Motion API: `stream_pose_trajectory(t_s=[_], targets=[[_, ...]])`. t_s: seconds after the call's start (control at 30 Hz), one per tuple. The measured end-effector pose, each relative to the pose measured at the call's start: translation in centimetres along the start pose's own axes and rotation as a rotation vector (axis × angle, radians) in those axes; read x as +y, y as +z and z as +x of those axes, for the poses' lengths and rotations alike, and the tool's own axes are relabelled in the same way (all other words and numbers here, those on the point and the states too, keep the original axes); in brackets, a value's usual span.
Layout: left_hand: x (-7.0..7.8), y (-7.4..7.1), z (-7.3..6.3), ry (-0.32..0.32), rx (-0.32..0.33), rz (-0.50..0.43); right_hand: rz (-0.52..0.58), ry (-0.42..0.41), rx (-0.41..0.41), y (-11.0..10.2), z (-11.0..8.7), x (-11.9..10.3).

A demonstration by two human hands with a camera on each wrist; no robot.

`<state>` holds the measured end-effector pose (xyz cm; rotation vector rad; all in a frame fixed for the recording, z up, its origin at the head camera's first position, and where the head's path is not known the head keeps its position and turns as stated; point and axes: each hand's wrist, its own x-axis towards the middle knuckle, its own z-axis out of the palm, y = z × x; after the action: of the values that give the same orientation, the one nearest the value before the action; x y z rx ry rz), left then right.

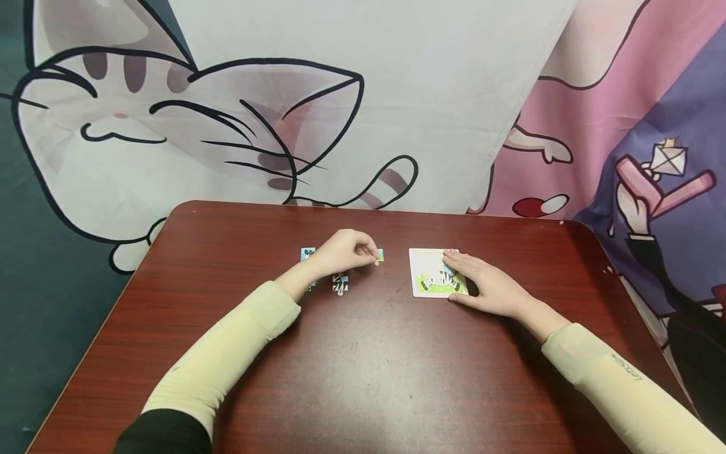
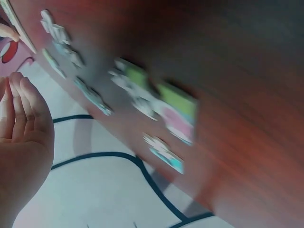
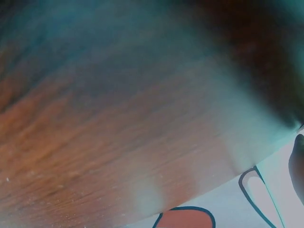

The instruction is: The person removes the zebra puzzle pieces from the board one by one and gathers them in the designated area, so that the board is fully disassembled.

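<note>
My left hand reaches over the loose puzzle pieces, fingers bent loosely downward. Beside its fingertips lies a blue-green piece, partly hidden. In the left wrist view the fingers lie close together and no piece shows in them. My right hand rests on the right side of a white puzzle board, fingers extended over its top and thumb at its lower right edge. A zebra picture on green shows in the board. A small blue patch shows beside the fingertips. The right wrist view shows only a dark bit of the hand at its edge.
Under and beside my left forearm lie a blue piece and a black-and-white striped piece. More pieces show blurred in the left wrist view. The brown table ends against a cartoon-printed cloth.
</note>
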<state>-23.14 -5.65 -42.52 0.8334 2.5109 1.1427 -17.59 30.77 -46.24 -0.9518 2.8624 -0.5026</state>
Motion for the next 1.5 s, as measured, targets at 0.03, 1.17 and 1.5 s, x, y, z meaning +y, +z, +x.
stream_pose_trajectory(t_s=[0.03,1.17,1.5], targets=[[0.2,0.2,0.3,0.007,-0.004,-0.001,0.002,0.000,0.002,0.0,0.0,0.0],[5.5,7.6,8.3,0.000,-0.063,-0.008,0.008,0.022,0.065,0.3,-0.4,1.2],[6.6,9.7,9.5,-0.055,-0.040,0.040,-0.003,0.003,0.072,0.3,-0.5,1.3]])
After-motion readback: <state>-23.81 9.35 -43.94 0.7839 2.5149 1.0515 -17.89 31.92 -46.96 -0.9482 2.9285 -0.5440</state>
